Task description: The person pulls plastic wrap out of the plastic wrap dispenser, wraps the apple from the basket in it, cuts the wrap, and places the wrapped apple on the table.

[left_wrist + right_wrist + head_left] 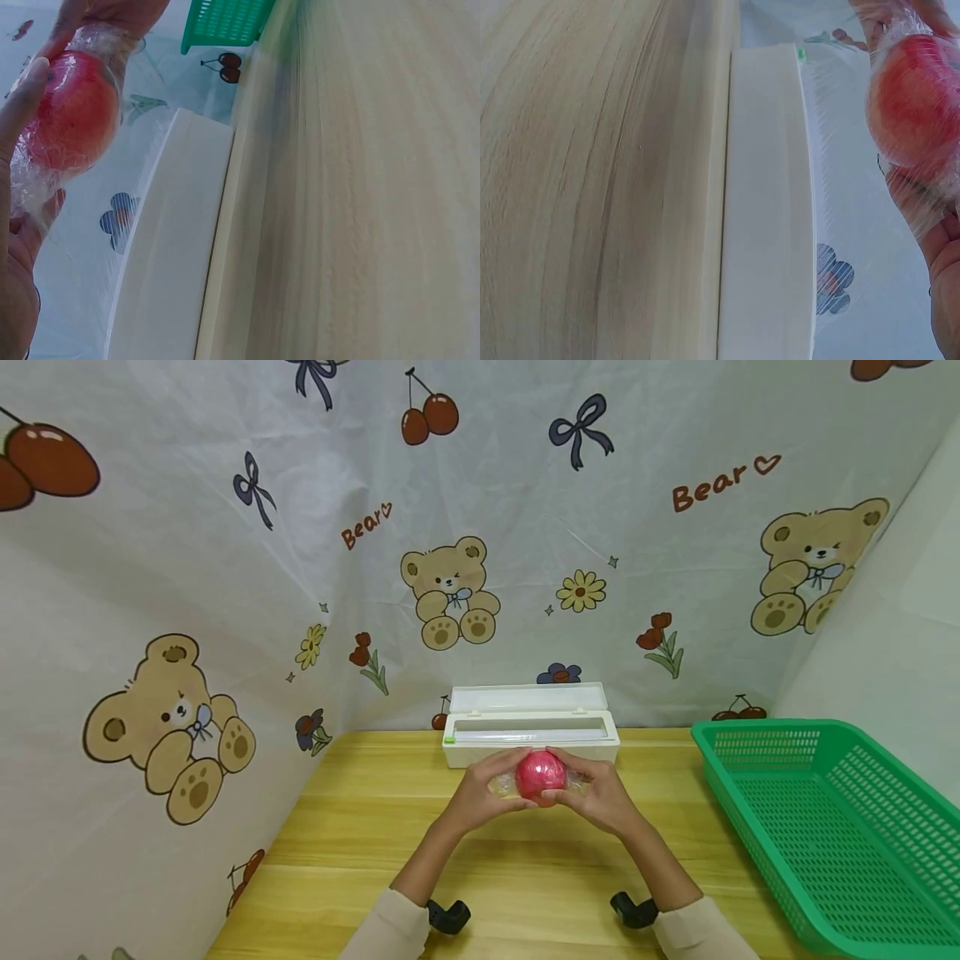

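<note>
Between both hands is a round red apple (pixel 542 775) with clear plastic wrap (pixel 36 196) drawn tightly over it. My left hand (pixel 483 789) grips it from the left side, thumb below and fingers above. From the right, my right hand (pixel 597 795) holds it the same way, its thumb across the lower front. Crumpled film bunches out at both sides of the fruit, under the palms. The left wrist view shows the apple raised above the tabletop, and the fingertips pressing on the wrapped skin.
Just behind the hands stands a white wrap dispenser box (pixel 531 753) with its lid up and a roll inside. A green plastic basket (pixel 757 852) sits at the right on the wooden table (pixel 360 843). A bear-patterned cloth (pixel 517 510) hangs behind.
</note>
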{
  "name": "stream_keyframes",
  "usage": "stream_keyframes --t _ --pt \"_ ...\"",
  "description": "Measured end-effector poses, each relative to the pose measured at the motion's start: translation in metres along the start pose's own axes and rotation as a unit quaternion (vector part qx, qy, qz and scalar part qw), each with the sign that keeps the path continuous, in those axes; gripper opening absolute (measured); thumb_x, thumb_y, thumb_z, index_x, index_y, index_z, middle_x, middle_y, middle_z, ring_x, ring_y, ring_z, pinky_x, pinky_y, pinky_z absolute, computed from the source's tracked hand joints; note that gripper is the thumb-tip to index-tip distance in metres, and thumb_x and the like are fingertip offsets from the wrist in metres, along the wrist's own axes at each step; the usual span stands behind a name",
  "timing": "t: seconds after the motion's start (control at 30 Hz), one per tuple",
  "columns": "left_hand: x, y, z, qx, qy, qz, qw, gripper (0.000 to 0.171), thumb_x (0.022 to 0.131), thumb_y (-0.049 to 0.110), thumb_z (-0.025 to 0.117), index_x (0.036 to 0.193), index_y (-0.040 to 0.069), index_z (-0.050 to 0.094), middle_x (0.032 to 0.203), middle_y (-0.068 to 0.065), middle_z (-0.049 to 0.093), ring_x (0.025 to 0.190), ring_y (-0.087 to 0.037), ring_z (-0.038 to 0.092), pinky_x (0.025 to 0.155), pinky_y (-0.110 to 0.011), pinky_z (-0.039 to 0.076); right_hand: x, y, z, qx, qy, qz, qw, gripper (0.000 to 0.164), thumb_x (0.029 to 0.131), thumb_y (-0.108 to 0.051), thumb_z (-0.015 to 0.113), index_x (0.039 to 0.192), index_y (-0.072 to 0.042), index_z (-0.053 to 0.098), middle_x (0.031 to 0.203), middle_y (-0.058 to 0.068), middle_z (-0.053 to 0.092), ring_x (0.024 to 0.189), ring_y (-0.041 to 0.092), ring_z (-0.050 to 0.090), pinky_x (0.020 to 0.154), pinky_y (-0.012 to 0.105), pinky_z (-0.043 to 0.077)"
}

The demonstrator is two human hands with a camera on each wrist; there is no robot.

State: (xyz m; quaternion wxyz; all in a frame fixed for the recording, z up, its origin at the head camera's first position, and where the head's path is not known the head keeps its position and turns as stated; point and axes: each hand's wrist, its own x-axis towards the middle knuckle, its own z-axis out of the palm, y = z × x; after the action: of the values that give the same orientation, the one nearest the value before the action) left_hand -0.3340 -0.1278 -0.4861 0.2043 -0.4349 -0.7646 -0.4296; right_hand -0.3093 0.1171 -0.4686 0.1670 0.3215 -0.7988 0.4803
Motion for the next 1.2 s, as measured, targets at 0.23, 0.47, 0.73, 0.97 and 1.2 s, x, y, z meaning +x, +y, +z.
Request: stream_keyframes --t 0.23,0.47,0.73,0.97,1.2 --pt "0.0009 0.0011 -0.0003 0.014 0.004 0.044 0.9989 0.090 0.069 0.016 0.095 0.147 0.007 0.053 0.149 -0.011 0.054 0.137 -0.026 0.052 0.105 -0.034 0.049 -0.0003 -0.0010 -0.0011 -0.004 0.002 0.008 1.000 0.057 0.085 -0.022 0.084 0.136 -0.004 0.065 0.121 0.012 0.072 0.105 0.028 0.072 0.084 0.031 0.059" --pt "0.0015 0.0021 -0.0011 0.026 -0.013 0.074 0.9968 0.085 0.071 0.015 0.094 0.146 0.007 0.055 0.145 -0.017 0.055 0.134 -0.026 0.054 0.103 -0.031 0.050 -0.0014 -0.0001 -0.0015 0.010 0.002 0.025 1.000 0.055 0.086 -0.021 0.082 0.135 -0.004 0.065 0.119 0.011 0.073 0.104 0.025 0.072 0.084 0.030 0.059" --pt "0.0017 0.0005 -0.0011 0.047 -0.014 0.093 0.9945 0.085 0.070 0.014 0.094 0.145 0.006 0.055 0.141 -0.019 0.056 0.133 -0.025 0.055 0.103 -0.030 0.050 -0.0013 -0.0006 -0.0019 0.014 0.008 0.046 0.999 0.051 0.087 -0.021 0.081 0.133 -0.003 0.067 0.112 0.013 0.075 0.095 0.022 0.070 0.077 0.026 0.059" --pt "0.0008 -0.0023 -0.0001 0.053 -0.016 0.093 0.9941 0.088 0.069 0.016 0.095 0.146 0.008 0.055 0.141 -0.021 0.055 0.134 -0.025 0.054 0.104 -0.030 0.049 -0.0007 -0.0028 -0.0026 0.030 0.003 0.080 0.996 0.053 0.088 -0.025 0.080 0.134 -0.004 0.066 0.113 0.011 0.075 0.098 0.022 0.070 0.078 0.026 0.059" --pt "0.0005 -0.0003 0.0009 0.058 -0.018 0.094 0.9937 0.086 0.068 0.016 0.096 0.144 0.005 0.056 0.142 -0.020 0.054 0.135 -0.026 0.053 0.104 -0.030 0.049 -0.0007 -0.0036 -0.0029 0.048 -0.003 0.088 0.995 0.053 0.089 -0.027 0.079 0.135 -0.004 0.065 0.117 0.012 0.074 0.100 0.026 0.070 0.077 0.025 0.059"
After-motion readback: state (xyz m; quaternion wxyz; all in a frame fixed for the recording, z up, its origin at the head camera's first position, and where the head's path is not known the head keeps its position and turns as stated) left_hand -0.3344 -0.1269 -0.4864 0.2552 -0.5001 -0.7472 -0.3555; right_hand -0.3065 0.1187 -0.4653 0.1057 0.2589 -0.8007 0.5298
